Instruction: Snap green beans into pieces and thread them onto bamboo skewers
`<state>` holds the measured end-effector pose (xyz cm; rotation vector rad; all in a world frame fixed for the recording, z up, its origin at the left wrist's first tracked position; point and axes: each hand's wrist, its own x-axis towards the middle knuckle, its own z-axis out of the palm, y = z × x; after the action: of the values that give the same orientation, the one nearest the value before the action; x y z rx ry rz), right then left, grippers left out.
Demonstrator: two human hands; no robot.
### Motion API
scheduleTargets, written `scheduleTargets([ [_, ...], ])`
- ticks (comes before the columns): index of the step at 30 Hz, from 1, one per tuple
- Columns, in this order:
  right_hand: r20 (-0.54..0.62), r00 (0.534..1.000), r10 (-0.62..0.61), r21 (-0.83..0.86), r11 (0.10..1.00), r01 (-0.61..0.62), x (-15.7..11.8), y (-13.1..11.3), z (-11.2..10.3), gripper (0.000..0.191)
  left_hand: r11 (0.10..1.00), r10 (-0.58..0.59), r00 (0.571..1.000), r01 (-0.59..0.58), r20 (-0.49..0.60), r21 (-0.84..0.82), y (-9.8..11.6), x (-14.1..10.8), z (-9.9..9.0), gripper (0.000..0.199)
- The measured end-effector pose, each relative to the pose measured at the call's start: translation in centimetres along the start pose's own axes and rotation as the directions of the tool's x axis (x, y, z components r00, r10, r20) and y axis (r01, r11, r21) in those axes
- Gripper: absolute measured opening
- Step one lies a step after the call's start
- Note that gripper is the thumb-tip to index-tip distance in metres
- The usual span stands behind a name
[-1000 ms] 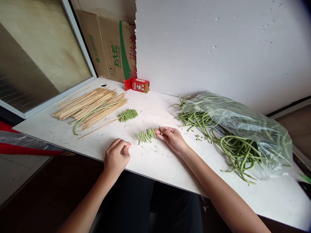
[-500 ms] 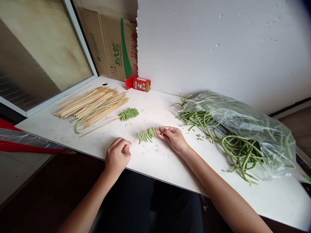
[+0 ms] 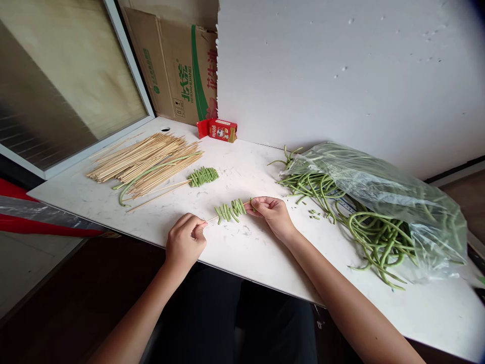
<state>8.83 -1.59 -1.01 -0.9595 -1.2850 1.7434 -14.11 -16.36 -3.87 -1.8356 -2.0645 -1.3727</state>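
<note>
My left hand (image 3: pixel 187 240) is closed around the near end of a thin wooden skewer (image 3: pixel 212 218). Several short pieces of green bean (image 3: pixel 230 211) are threaded crosswise along it. At the skewer's other end, the fingers of my right hand (image 3: pixel 272 215) pinch a small green bean piece (image 3: pixel 252 203) at the tip. Behind my hands lies a skewer packed with green bean pieces (image 3: pixel 203 176). To its left is a pile of bare skewers (image 3: pixel 146 156), with one long green bean (image 3: pixel 142 176) lying across them.
A clear plastic bag (image 3: pixel 373 177) on the right spills long green beans (image 3: pixel 379 240) onto the white table (image 3: pixel 242 268). Tiny bean scraps (image 3: pixel 313 214) lie beside it. A small red box (image 3: pixel 223 130) stands near the white wall panel, and a cardboard box (image 3: pixel 174 71) is behind.
The whole view has shifted slightly, moving everything a little to the right in the picture. Both hands keep nearly the same hold on the skewer and bean piece.
</note>
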Motion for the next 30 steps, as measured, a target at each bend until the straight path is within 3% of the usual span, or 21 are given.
scheduleTargets([
  [30,0.031,0.998,0.052,-0.025,0.998,-0.051,0.06,-0.08,-0.45,0.040,0.999,0.030,0.999,-0.030,0.014,-0.017,-0.10,0.03,-0.07,0.023],
])
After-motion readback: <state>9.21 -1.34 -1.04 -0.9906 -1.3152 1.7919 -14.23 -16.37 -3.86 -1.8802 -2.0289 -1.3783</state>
